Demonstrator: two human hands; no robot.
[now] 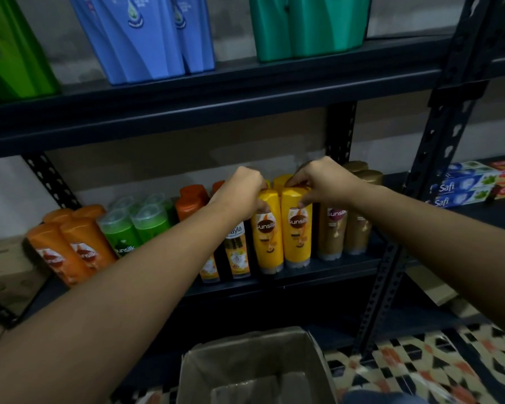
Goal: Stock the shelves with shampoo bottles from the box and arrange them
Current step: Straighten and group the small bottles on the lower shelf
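Two yellow Sunsilk shampoo bottles stand side by side at the front of the dark middle shelf (327, 272). My left hand (242, 191) grips the cap of the left yellow bottle (268, 237). My right hand (321, 179) pinches the cap of the right yellow bottle (296, 231). More yellow caps show behind them. An open cardboard box (254, 365) sits on the floor below, between my arms; its inside looks bare.
On the same shelf stand orange bottles (70, 252), green bottles (134, 225), black-labelled bottles (236, 249) and gold bottles (344, 225). The upper shelf carries large green, blue (146, 36) and teal bottles. Toothpaste boxes (467, 185) lie to the right, past a perforated upright (438, 147).
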